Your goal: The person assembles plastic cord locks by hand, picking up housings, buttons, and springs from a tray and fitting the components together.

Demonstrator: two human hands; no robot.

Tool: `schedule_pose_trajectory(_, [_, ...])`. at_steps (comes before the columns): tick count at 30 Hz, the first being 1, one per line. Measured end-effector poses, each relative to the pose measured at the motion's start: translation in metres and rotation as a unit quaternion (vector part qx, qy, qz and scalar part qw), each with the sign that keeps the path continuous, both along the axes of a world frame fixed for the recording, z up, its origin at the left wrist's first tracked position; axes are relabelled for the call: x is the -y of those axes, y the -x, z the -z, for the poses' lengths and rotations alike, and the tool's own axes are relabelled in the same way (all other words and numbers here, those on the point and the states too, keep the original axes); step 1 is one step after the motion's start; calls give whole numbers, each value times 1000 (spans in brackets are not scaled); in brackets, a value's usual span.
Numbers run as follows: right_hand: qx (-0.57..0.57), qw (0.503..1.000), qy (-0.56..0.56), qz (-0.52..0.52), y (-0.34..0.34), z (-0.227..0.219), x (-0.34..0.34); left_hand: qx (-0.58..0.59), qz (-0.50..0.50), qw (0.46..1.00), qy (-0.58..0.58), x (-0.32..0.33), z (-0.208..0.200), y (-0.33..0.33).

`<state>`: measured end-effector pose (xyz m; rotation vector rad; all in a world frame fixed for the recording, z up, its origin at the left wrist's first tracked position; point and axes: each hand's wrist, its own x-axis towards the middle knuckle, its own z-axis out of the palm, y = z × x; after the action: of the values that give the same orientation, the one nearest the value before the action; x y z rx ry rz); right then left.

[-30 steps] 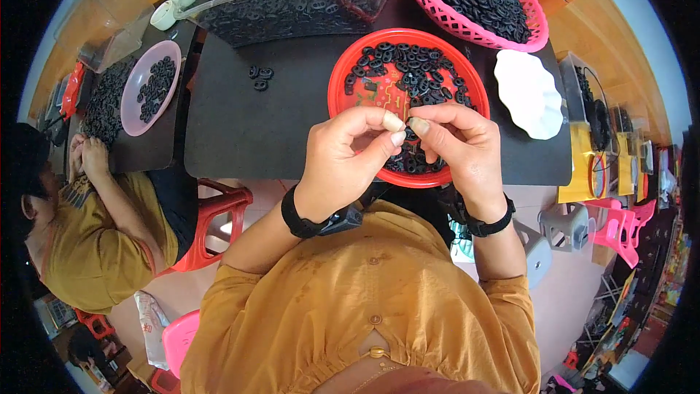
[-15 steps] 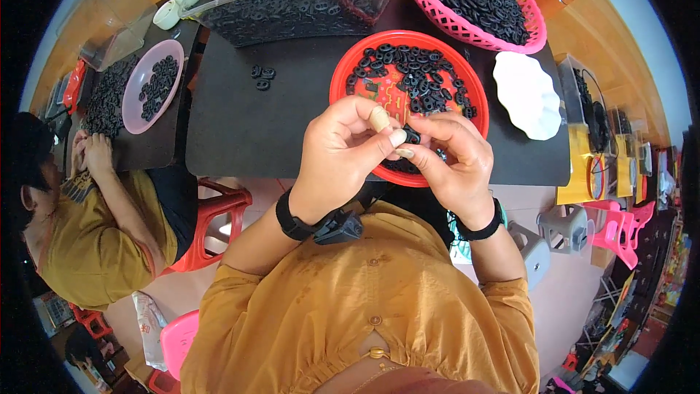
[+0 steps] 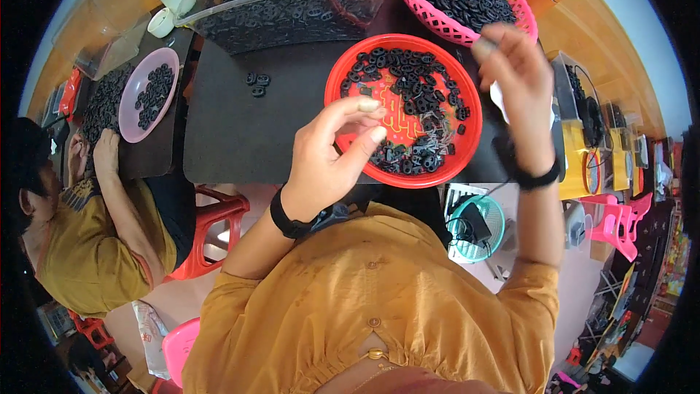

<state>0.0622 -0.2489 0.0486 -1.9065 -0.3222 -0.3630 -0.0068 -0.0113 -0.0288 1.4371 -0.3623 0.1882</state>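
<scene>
My left hand (image 3: 324, 157) is over the near left rim of the round red tray (image 3: 329, 95). Its thumb and forefinger stand apart, with nothing visible between them. In the tray lie many small black two-hole plastic pieces (image 3: 419, 66), like cord locks, and thin silvery bits (image 3: 441, 128) that look like springs. Raised to the right, my right hand (image 3: 521, 76) is beside the near edge of the pink basket (image 3: 467, 33), which is heaped with black pieces. Motion smears its fingers; a dark spot shows near the fingertips, but I cannot make out whether it is a held piece.
A clear bin (image 3: 292, 18) full of black pieces stands at the back. Several loose pieces (image 3: 258, 80) lie on the dark table (image 3: 248, 131). My right hand mostly covers a white dish (image 3: 498, 98). At left, another person (image 3: 102, 248) works beside a pale pink plate (image 3: 131, 113).
My hands were together over the tray around a black piece. The right hand has swung right and away toward the pink basket; the left stays near the tray, its fingers now apart.
</scene>
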Motion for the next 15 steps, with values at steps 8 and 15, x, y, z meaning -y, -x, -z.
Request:
schedule_pose_trajectory(8, [109, 930, 350, -10, -39, 2, 23, 66, -93, 984, -138, -6, 23, -2])
schedule_pose_trajectory(15, [-99, 885, 441, -115, -23, 35, 13, 80, -89, 981, -152, -9, 23, -5])
